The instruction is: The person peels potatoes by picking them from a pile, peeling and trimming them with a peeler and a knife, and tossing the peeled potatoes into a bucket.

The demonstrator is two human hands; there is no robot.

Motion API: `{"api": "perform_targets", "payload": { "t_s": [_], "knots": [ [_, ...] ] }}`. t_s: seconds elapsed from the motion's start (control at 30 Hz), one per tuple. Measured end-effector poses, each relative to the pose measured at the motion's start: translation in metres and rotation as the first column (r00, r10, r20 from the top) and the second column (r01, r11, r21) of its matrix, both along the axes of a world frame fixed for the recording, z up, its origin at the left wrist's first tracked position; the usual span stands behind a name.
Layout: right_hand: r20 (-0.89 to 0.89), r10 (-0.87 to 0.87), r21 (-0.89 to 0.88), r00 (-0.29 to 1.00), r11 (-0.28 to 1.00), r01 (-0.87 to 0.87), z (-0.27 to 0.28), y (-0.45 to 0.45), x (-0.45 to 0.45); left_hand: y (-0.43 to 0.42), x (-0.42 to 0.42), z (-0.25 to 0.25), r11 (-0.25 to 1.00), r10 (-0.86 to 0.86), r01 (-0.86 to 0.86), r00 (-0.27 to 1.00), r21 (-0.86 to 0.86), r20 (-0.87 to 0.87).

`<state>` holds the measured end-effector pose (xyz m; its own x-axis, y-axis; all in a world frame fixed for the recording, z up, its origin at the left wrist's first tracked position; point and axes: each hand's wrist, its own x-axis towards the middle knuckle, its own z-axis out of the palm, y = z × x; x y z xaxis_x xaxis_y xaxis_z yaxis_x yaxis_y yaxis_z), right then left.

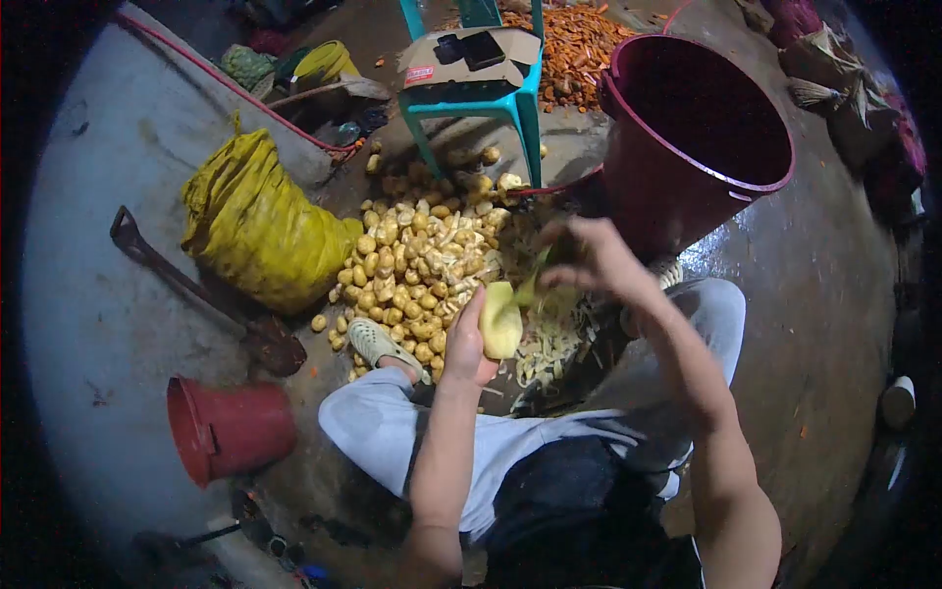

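Note:
My left hand (pixel 465 339) is wrapped round a large, pale yellow peeled potato (pixel 501 322) above my lap. My right hand (pixel 592 257) is just up and to the right of it, smeared by motion, with its fingers curled in. A blurred greenish shape (pixel 535 278) runs from those fingers toward the potato; I cannot tell whether it is a tool or a strip of peel. Beyond my hands lies a heap of potatoes (pixel 417 260), some with skin and some pale. Thin peelings (pixel 554 344) are scattered on the floor below my right hand.
A tall maroon bin (pixel 643 157) stands at the right. A teal stool (pixel 520 103) carries cardboard (pixel 417 69), with a carrot pile (pixel 579 49) behind. To the left are a yellow sack (pixel 260 226), a shovel (pixel 186 275) and a red bucket (pixel 235 427).

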<state>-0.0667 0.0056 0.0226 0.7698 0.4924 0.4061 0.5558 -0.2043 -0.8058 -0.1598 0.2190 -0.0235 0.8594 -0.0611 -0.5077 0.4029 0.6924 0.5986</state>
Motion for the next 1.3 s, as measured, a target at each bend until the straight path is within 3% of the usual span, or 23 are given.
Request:
{"api": "perform_targets", "payload": {
  "t_s": [0.07,0.13,0.2,0.23,0.27,0.33,0.4,0.43,0.47,0.53,0.6,0.63,0.7,0.73,0.77,0.8,0.87,0.93,1.03,1.13,1.23,1.3],
  "knots": [
    [-0.008,0.203,-0.048,0.979,0.978,-0.203,-0.003,0.014,-0.022,-0.002,0.002,0.004,1.000,0.022,-0.022,1.000,-0.003,-0.021],
    [0.034,0.135,-0.135,0.990,0.982,-0.129,-0.009,0.012,-0.022,-0.007,-0.005,0.015,0.990,0.012,-0.014,1.000,0.139,0.013],
    [-0.120,-0.015,0.025,0.993,1.000,0.018,-0.003,-0.003,0.001,0.005,-0.007,-0.004,0.965,-0.220,0.213,0.975,0.154,0.033],
    [-0.312,-0.056,0.120,0.949,0.988,0.098,-0.009,-0.007,0.010,0.002,-0.008,0.006,0.959,-0.249,0.243,0.968,0.144,0.024],
    [-0.183,-0.135,0.020,0.974,0.990,0.141,-0.016,-0.014,0.023,0.000,-0.008,0.016,0.953,-0.277,0.272,0.961,0.135,0.017],
    [-0.213,-0.079,0.115,0.974,0.988,0.105,-0.013,-0.010,0.021,0.005,-0.004,0.010,0.977,-0.202,0.197,0.978,0.086,0.050],
    [-0.048,0.016,0.070,0.999,0.998,-0.013,-0.007,0.002,-0.003,0.008,-0.004,0.008,0.993,-0.116,0.114,0.991,0.035,0.065],
    [-0.045,0.068,-0.047,0.997,0.996,-0.070,-0.007,0.008,-0.014,0.007,-0.002,0.013,0.998,-0.051,0.049,0.998,0.038,0.047],
    [-0.006,0.146,-0.026,0.989,0.989,-0.146,-0.004,0.016,-0.025,0.008,-0.001,0.015,0.999,0.013,-0.014,1.000,0.043,0.026],
    [0.050,0.148,-0.110,0.988,0.984,-0.142,-0.009,0.013,-0.025,0.009,-0.005,0.010,0.996,0.021,-0.023,0.999,0.082,0.025],
    [-0.018,-0.007,-0.024,1.000,1.000,0.006,-0.003,0.005,-0.009,0.008,-0.010,0.004,0.985,-0.140,0.127,0.983,0.118,0.115],
    [-0.242,-0.002,0.106,0.970,0.994,0.028,-0.003,0.000,0.002,0.011,-0.011,0.011,0.969,-0.217,0.206,0.974,0.135,0.070],
    [-0.457,-0.051,0.249,0.888,0.951,0.183,-0.011,-0.008,0.019,0.010,-0.010,0.015,0.965,-0.246,0.236,0.966,0.117,0.082],
    [-0.192,-0.097,0.170,0.977,0.977,0.130,-0.012,-0.011,0.023,0.009,-0.007,0.019,0.960,-0.272,0.262,0.958,0.102,0.089],
    [-0.336,0.008,0.239,0.942,0.968,0.077,-0.016,-0.010,0.020,0.008,-0.007,0.022,0.975,-0.220,0.219,0.972,0.023,0.084],
    [-0.289,0.029,0.158,0.957,0.987,0.018,-0.009,-0.005,0.009,0.008,-0.006,0.018,0.977,-0.215,0.214,0.973,0.023,0.085],
    [-0.185,0.089,-0.004,0.979,0.996,-0.091,0.005,0.005,-0.013,0.010,-0.002,0.003,1.000,-0.013,0.012,0.999,0.020,0.036],
    [-0.039,0.194,-0.061,0.980,0.979,-0.196,0.004,0.014,-0.031,0.006,-0.005,0.007,0.998,-0.007,0.003,0.999,0.065,0.054],
    [0.052,0.055,-0.169,0.997,0.985,-0.045,0.004,0.004,-0.020,0.000,-0.007,0.008,0.991,-0.080,0.063,0.985,0.114,0.150],
    [-0.178,-0.070,0.040,0.982,0.996,0.078,0.000,-0.009,0.011,0.005,-0.007,0.007,0.951,-0.299,0.284,0.945,0.121,0.131],
    [-0.115,-0.059,0.072,0.992,0.995,0.067,0.000,-0.007,0.011,0.004,-0.003,0.007,0.979,-0.195,0.187,0.975,0.086,0.101],
    [-0.150,-0.053,0.059,0.987,0.996,0.062,0.002,-0.007,0.010,0.007,-0.005,0.011,0.963,-0.238,0.222,0.966,0.152,0.099]
  ]
}}
